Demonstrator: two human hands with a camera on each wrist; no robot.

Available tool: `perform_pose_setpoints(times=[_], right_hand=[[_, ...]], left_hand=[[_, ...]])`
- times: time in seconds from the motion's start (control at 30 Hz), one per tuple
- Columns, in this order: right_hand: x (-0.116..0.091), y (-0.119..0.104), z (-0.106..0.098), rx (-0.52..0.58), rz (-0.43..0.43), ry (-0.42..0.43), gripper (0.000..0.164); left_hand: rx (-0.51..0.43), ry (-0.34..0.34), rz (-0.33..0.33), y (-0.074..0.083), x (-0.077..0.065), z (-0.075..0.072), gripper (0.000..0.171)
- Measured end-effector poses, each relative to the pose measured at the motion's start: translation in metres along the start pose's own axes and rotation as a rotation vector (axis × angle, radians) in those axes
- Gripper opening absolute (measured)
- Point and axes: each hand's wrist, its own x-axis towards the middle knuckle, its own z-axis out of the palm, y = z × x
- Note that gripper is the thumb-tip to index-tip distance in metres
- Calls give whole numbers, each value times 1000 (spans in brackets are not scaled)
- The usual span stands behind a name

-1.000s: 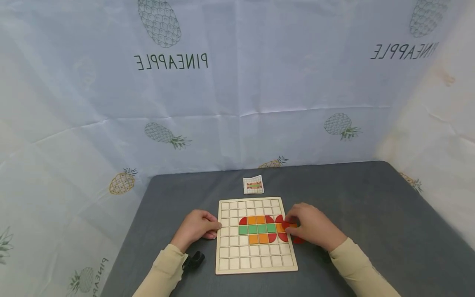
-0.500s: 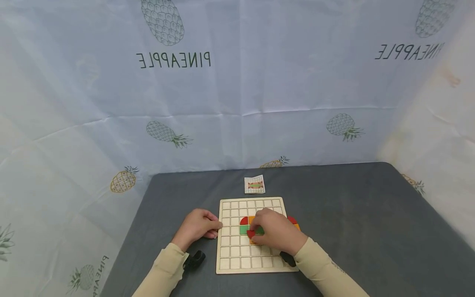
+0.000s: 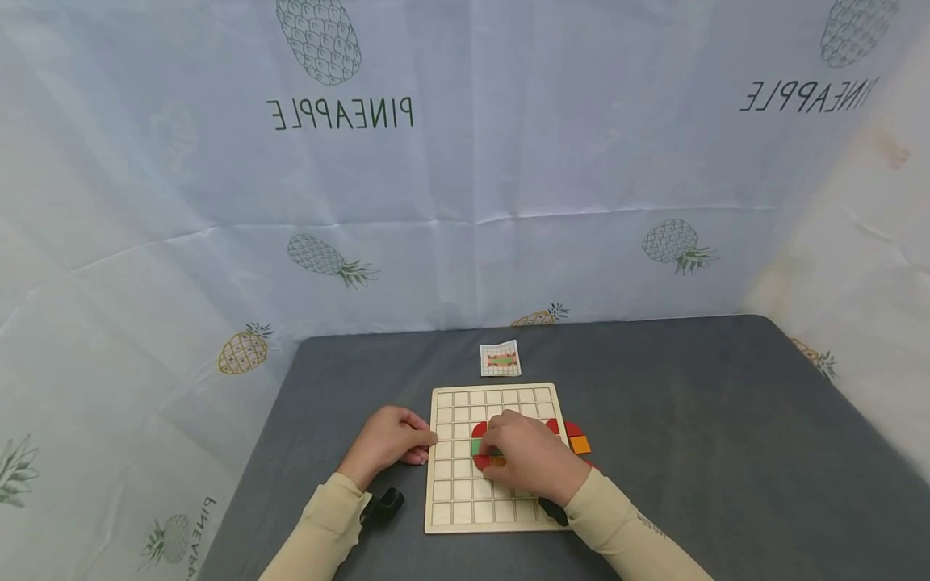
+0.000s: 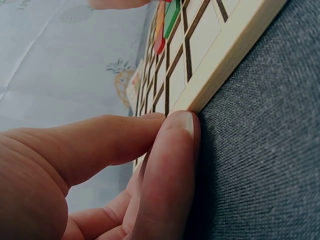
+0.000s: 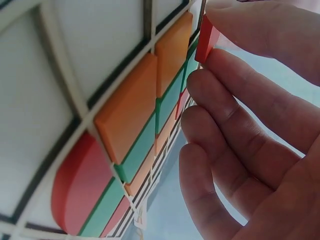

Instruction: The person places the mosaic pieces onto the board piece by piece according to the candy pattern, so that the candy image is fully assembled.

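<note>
A pale wooden grid board (image 3: 452,491) lies on the dark tabletop. My left hand (image 3: 391,440) pinches its left edge between thumb and finger; the left wrist view shows both tips at the wooden rim (image 4: 210,82). Over the board, my right hand (image 3: 536,453) pinches a red quarter-circle tile (image 5: 206,40) at the lower left of a coloured tile pattern. Orange tiles (image 5: 131,107), green tiles (image 5: 167,97) and another red rounded tile (image 5: 80,182) sit in grid cells. The right hand hides much of the pattern in the head view.
Beyond the board lies a small printed pattern card (image 3: 500,360). An orange square tile (image 3: 580,445) and red tiles (image 3: 574,428) are by the board's right edge. A white pineapple-print cloth (image 3: 465,161) hangs behind the table.
My right hand has moved left from the board's right edge to the pattern's left end, carrying the red tile. It then lowered the tile to the lower left cell. The left hand stays put.
</note>
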Motion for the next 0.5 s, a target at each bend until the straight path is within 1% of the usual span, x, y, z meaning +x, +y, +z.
perform_pose_setpoints(times=[0.27, 0.5], right_hand=[[-1, -1, 3, -44, -28, 11, 8], [0, -2, 4, -54, -24, 2, 9]], left_hand=[[0, 2, -4, 1, 0, 0, 20], [2, 4, -6, 1, -1, 0, 19]])
